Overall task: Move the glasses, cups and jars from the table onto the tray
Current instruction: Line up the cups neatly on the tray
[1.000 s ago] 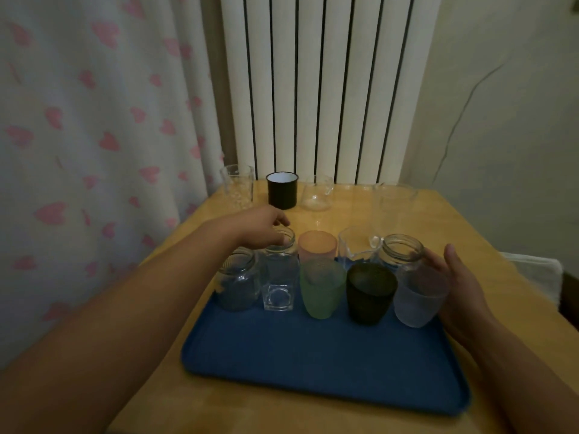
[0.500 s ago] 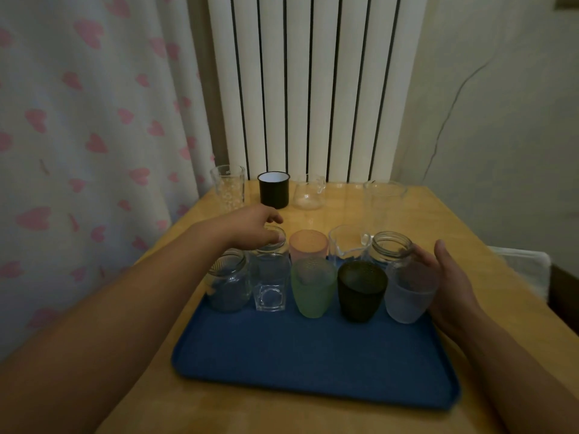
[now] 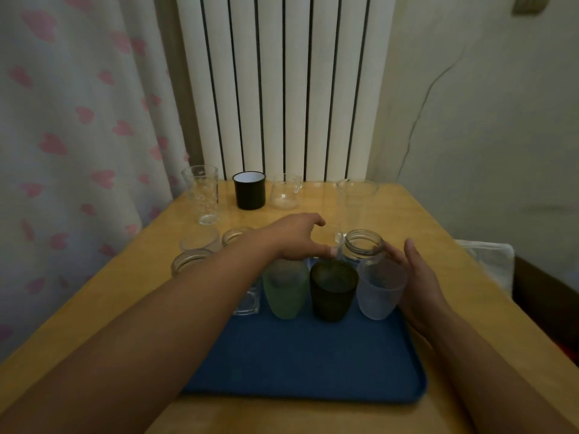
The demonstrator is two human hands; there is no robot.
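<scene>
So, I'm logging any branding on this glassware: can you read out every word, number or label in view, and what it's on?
Nothing is legible.
Tall clear glass, back left of the table: a small pale mark near the rim, too blurred to read.
Black mug, jars, cups and blue tray: no print shows.

The tray (image 3: 313, 364) is deep blue and lies on a honey-yellow wooden worktop (image 3: 438, 245). On the tray stand a frosted green cup (image 3: 285, 292), a dark olive, nearly black cup (image 3: 333, 292) and a frosted pale blue-white cup (image 3: 379, 292), with clear glass jars (image 3: 363, 247) around them. At the far edge are a black mug with a white inside (image 3: 249, 191) and a clear glass with a faint dotted pattern (image 3: 202, 194), before a white radiator with dark vertical gaps (image 3: 282, 89) and a white curtain strewn with pink hearts (image 3: 62, 120).
</scene>
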